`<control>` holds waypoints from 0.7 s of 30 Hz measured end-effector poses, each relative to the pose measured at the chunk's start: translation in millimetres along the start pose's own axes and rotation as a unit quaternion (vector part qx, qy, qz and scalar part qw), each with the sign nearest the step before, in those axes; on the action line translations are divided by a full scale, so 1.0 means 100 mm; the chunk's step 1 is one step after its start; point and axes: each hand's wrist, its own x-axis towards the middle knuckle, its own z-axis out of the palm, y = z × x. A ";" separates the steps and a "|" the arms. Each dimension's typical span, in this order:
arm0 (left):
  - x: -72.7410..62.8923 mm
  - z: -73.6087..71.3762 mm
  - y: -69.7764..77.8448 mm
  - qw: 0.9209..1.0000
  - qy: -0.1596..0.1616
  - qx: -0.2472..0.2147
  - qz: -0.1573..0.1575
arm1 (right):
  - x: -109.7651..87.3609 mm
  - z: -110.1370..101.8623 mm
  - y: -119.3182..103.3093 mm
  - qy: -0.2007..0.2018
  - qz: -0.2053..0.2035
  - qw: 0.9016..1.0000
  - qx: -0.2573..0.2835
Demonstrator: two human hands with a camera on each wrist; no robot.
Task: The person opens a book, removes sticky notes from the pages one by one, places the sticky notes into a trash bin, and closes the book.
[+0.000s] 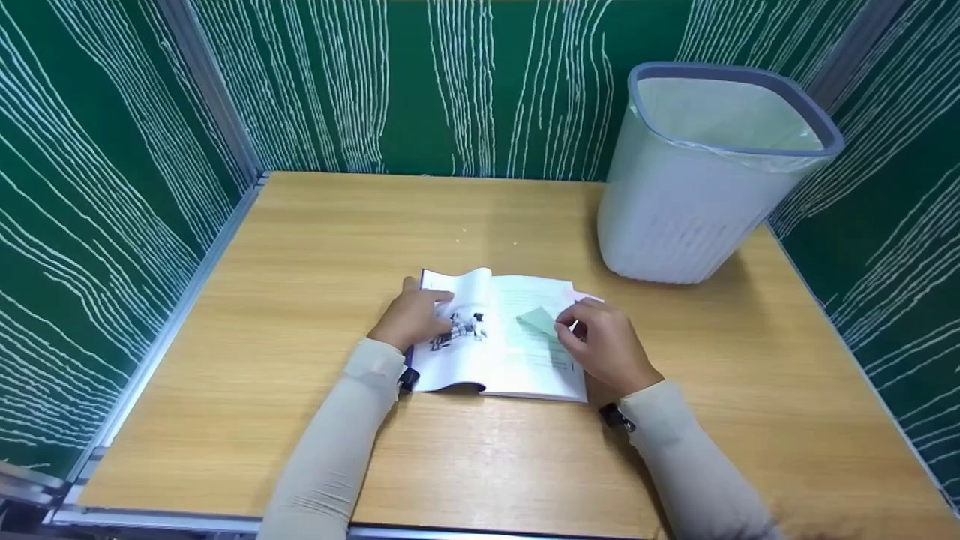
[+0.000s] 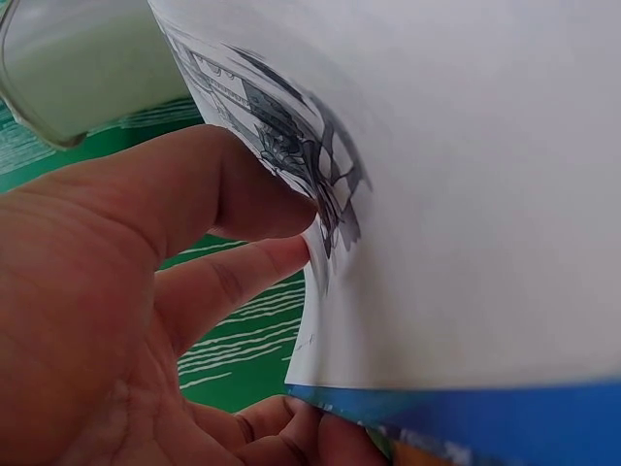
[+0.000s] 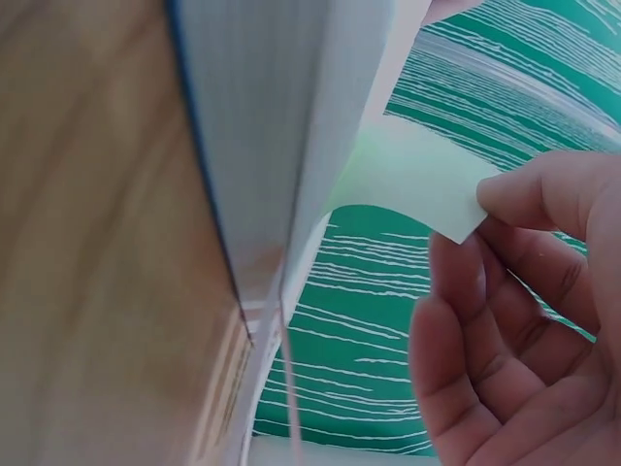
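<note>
An open book [image 1: 517,379] lies on the table, a black-and-white drawing [image 1: 459,330] on its left page and printed text on the right. My left hand [image 1: 411,316] grips the book's left side. In the left wrist view, its thumb [image 2: 262,189] presses the page edge beside the drawing, while lower fingers meet the blue cover [image 2: 388,400]. Between thumb and forefinger, my right hand [image 1: 606,341] pinches the corner of a pale green sticky note [image 3: 422,180]. The note's other end meets the right page and the paper bows up. A pinkish slip [image 1: 588,297] sticks out at the book's upper right.
A tall white waste bin [image 1: 675,210] with a grey rim and a liner bag stands at the back right of the wooden table [image 1: 315,247]. Green panels [image 1: 409,90] with white lines enclose the back and sides. Small white specks lie behind the book.
</note>
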 end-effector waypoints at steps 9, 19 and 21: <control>0.01 0.01 0.02 1.000 -0.004 -0.006 -0.020 | -0.02 -0.01 0.02 -0.001 0.035 0.999 0.016; 0.02 0.02 0.00 1.000 -0.003 -0.018 -0.019 | -0.04 -0.01 0.03 -0.008 0.063 0.998 0.027; 0.02 0.02 -0.02 1.000 -0.002 -0.016 -0.015 | -0.04 -0.01 0.03 -0.008 0.069 0.997 0.028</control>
